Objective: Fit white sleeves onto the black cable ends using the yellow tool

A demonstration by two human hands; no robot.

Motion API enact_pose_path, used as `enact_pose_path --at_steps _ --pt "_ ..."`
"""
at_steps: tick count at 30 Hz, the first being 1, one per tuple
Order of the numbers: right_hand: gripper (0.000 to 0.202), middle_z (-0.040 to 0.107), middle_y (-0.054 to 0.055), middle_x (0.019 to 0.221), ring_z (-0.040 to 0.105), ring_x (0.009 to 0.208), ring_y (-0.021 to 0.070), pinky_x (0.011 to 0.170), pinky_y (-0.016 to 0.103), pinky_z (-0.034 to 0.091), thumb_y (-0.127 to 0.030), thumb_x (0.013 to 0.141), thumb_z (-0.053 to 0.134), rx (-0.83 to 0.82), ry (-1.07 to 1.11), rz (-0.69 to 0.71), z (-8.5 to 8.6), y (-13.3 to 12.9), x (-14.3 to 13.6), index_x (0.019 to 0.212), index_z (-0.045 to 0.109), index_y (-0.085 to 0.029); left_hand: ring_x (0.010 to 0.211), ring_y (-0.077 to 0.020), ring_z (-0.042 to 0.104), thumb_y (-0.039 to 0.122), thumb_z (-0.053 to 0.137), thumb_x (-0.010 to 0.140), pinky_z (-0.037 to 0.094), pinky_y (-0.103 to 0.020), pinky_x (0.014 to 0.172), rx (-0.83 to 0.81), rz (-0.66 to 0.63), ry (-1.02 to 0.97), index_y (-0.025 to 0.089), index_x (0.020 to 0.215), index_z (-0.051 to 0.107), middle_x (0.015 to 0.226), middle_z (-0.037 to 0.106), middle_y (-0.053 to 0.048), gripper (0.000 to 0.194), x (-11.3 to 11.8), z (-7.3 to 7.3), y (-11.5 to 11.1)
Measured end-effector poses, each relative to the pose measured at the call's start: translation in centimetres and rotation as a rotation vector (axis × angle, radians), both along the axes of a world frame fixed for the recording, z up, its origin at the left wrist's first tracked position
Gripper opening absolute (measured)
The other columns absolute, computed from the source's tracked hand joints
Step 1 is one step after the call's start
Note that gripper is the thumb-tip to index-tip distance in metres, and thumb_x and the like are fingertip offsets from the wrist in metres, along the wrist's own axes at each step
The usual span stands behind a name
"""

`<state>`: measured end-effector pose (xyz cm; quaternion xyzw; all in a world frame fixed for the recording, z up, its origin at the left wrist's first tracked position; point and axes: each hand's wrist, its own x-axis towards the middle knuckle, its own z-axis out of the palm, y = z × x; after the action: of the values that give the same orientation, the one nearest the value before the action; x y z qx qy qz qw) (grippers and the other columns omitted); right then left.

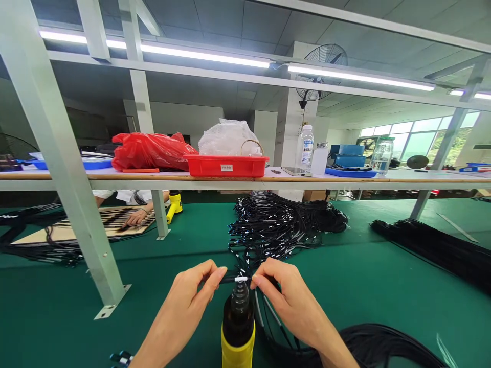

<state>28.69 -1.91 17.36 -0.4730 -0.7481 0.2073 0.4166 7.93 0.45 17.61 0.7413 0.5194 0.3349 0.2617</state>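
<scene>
Directly at six o'clock from the white sleeve (241,279), your heat gun (238,327) points its nozzle (240,299) upward, presumably so both hands are spared. Four o'clock: loose black cables (378,337), curved aside. Your left hand (192,296) at nine and right hand (286,291) at three each pinch the thin black cable (229,279) between thumb and forefinger, sleeve level between them; likely reason, fingertips clear of the nozzle. Sleeve touching nozzle: cannot tell. Near three: straight black bundle (433,250), laid apart. Twelve to one: heap of white-tagged cables (284,220), probably for easy reach. Ten: co-worker's hand (136,217) on a cable-covered board (42,234). Twelve, farthest: red tray (229,166) on the shelf (345,180).
</scene>
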Motion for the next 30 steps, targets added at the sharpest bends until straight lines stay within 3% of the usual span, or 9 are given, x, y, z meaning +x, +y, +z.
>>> enact_pose_path --at_steps 4,9,15,22,26,30 --pt "0.020 0.061 -0.002 0.074 0.053 0.069 0.0127 0.063 0.024 0.038 -0.017 0.093 0.054 0.030 0.046 -0.012 -0.3 0.4 0.0 0.076 0.063 -0.019 0.059 -0.0147 0.034 0.065 0.037 0.090 0.028 -0.025 0.054 0.023 0.018 0.014 0.023 0.067 0.043 0.063 0.038 0.006 0.048 0.1 0.0 0.0" --pt "0.016 0.059 -0.002 0.073 0.053 0.068 0.0125 0.061 0.023 0.038 -0.012 0.088 0.058 0.049 0.086 -0.025 -0.4 0.8 -0.1 0.074 0.063 -0.018 0.067 -0.0168 0.046 0.060 0.044 0.090 0.035 -0.025 0.058 0.058 0.035 -0.006 0.023 0.075 0.052 0.072 0.051 0.003 0.040 0.1 0.1 0.1" --pt "0.016 0.058 -0.002 0.072 0.054 0.067 0.0128 0.061 0.023 0.039 -0.010 0.085 0.060 0.046 0.106 -0.045 -0.3 1.0 -0.2 0.072 0.063 -0.019 0.070 -0.0171 0.049 0.056 0.046 0.090 0.038 -0.024 0.061 0.095 0.042 0.000 0.024 0.078 0.055 0.075 0.055 0.003 0.036 0.3 0.1 0.3" --pt "0.021 0.065 0.000 0.072 0.053 0.067 0.0146 0.062 0.025 0.039 -0.026 0.091 0.057 0.048 0.175 -0.101 -0.8 1.3 0.3 0.075 0.069 -0.019 0.064 -0.0160 0.044 0.059 0.033 0.094 0.035 -0.024 0.056 0.120 0.052 -0.080 0.024 0.076 0.048 0.068 0.047 0.004 0.042 -0.3 0.2 -0.3" --pt "0.033 0.070 0.004 0.077 0.058 0.068 0.0191 0.063 0.029 0.043 -0.045 0.089 0.055 -0.035 0.300 -0.218 -3.4 4.0 1.9 0.089 0.074 -0.018 0.071 -0.0171 0.049 0.054 0.032 0.096 0.039 -0.025 0.063 0.073 0.121 0.051 0.025 0.081 0.047 0.076 0.052 0.003 0.037 -3.0 -1.5 -0.3" --pt "0.055 0.067 0.015 0.119 0.063 0.104 0.0282 0.084 0.038 0.051 -0.057 0.083 0.053 -0.121 0.374 -0.274 -8.8 7.1 4.1 0.116 0.066 -0.015 0.076 -0.0194 0.056 0.043 0.040 0.092 0.042 -0.027 0.067 -0.029 0.164 0.236 0.024 0.083 0.052 0.083 0.062 0.000 0.024 -7.0 -6.1 0.1"
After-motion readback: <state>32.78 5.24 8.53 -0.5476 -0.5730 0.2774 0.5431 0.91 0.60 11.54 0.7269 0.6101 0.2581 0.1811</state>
